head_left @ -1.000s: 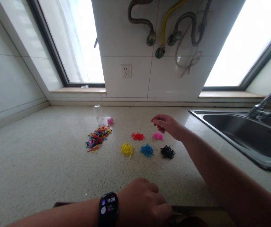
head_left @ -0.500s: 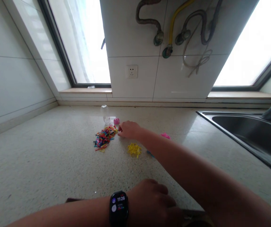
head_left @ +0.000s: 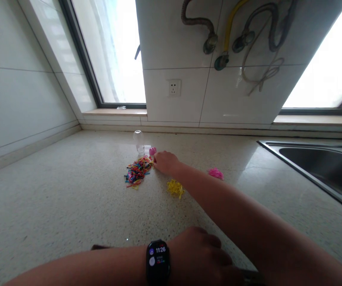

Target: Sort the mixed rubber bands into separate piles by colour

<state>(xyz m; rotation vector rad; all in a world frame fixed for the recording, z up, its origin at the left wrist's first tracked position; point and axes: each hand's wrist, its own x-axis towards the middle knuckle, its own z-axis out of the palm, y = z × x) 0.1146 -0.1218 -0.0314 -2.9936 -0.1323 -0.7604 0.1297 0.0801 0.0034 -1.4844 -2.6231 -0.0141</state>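
My right hand (head_left: 165, 163) reaches over the counter, its fingers drawn together at the right edge of a mixed pile of small coloured rubber bands (head_left: 138, 171). Whatever its fingertips hold is too small to make out. Just behind them sits a round pink piece (head_left: 152, 151), beside a clear bulbous jar (head_left: 139, 143). A small heap of yellow rubber bands (head_left: 175, 188) lies below my right forearm, and a pink heap (head_left: 215, 173) lies beyond it. My left hand (head_left: 201, 256), with a black watch (head_left: 158, 262) on its wrist, rests curled near the front; its fingertips are hidden.
A steel sink (head_left: 317, 167) is set into the speckled counter (head_left: 78, 202) on the right. Along the back stands a tiled wall with a socket (head_left: 174, 87), pipe valves and hoses (head_left: 227, 31). A dark object (head_left: 99, 247) shows partly behind my left forearm.
The camera view has turned slightly left, so everything sits further right. My right forearm now covers the bit of blue that showed beside it, and more of the pink heap shows.
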